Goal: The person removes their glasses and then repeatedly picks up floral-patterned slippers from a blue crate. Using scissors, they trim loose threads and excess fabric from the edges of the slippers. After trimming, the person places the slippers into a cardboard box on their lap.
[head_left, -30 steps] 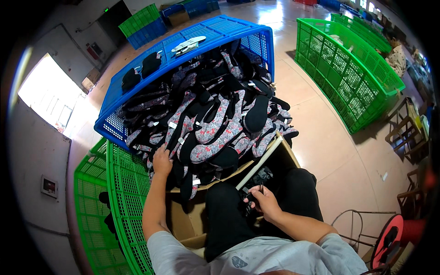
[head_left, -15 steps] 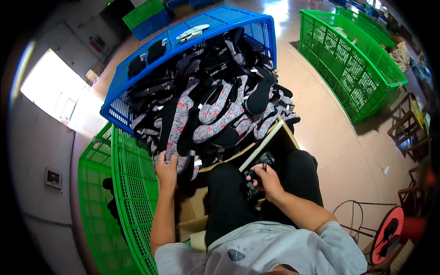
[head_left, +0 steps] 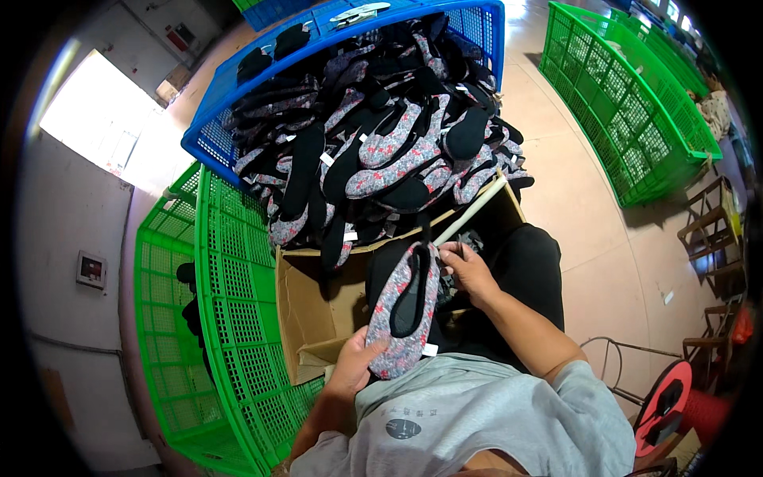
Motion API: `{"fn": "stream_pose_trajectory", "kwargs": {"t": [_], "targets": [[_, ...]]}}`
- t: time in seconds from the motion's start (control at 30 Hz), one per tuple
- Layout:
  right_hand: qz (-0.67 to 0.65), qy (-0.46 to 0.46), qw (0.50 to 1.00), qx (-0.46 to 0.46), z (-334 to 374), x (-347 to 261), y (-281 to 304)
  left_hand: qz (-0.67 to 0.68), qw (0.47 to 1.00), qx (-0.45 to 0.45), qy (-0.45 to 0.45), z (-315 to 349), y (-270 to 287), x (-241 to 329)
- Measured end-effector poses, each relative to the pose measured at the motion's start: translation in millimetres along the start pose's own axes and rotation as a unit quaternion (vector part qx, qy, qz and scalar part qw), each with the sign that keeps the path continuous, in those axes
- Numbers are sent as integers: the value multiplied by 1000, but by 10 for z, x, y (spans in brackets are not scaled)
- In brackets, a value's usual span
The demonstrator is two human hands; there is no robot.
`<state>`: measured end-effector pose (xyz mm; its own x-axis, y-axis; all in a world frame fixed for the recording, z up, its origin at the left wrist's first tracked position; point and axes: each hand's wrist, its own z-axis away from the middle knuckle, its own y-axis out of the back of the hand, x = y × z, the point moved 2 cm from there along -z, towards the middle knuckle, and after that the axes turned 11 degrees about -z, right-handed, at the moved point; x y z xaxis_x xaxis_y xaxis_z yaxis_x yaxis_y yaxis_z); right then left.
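Observation:
A grey slipper with red specks and a dark inside (head_left: 388, 306) is held over my lap, with a small white tag at its edge. Fingers of my left hand (head_left: 359, 359) are closed on its lower end. My right hand (head_left: 470, 272) is closed beside the slipper's upper end, at a dark strip there; what exactly its fingers grip is too small to make out. Under the right hand lies a dark patterned piece (head_left: 450, 292), partly hidden. Beyond my knees rises a big pile of similar slippers (head_left: 393, 151), spilling from a tipped blue crate (head_left: 211, 131).
An open cardboard box (head_left: 302, 318) stands before me, with a pale rod (head_left: 470, 211) across its corner. Green crates (head_left: 238, 334) stand on the left, another green crate (head_left: 620, 111) at the far right. A red spool (head_left: 666, 405) and wooden stools (head_left: 710, 230) are on the right.
My left hand has come back from the pile toward my body and now holds a slipper over my lap. My right hand has moved slightly up, beside the slipper's upper end. The view has shifted.

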<state>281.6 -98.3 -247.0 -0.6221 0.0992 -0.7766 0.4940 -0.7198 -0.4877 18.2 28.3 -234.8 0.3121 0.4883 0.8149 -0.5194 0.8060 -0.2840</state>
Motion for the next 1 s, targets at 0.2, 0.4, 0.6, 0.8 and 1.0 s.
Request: {"fn": "stream_pose_trajectory", "kwargs": {"t": [0.2, 0.4, 0.6, 0.8, 1.0], "targets": [[13, -54, 998, -33, 17, 128, -77, -152, 985, -68, -53, 179, -120, 265], [76, -65, 992, -71, -3, 217, -83, -320, 943, -3, -93, -128, -55, 354], [86, -57, 991, -83, 0, 212, -115, -423, 875, 63, -226, -585, -341, 635], [49, -4, 995, -87, -120, 456, -12, -469, 847, 83, -236, -755, -516, 700], [131, 72, 987, -54, -142, 442, 27, -591, 724, 140, -325, -809, -622, 749]]}}
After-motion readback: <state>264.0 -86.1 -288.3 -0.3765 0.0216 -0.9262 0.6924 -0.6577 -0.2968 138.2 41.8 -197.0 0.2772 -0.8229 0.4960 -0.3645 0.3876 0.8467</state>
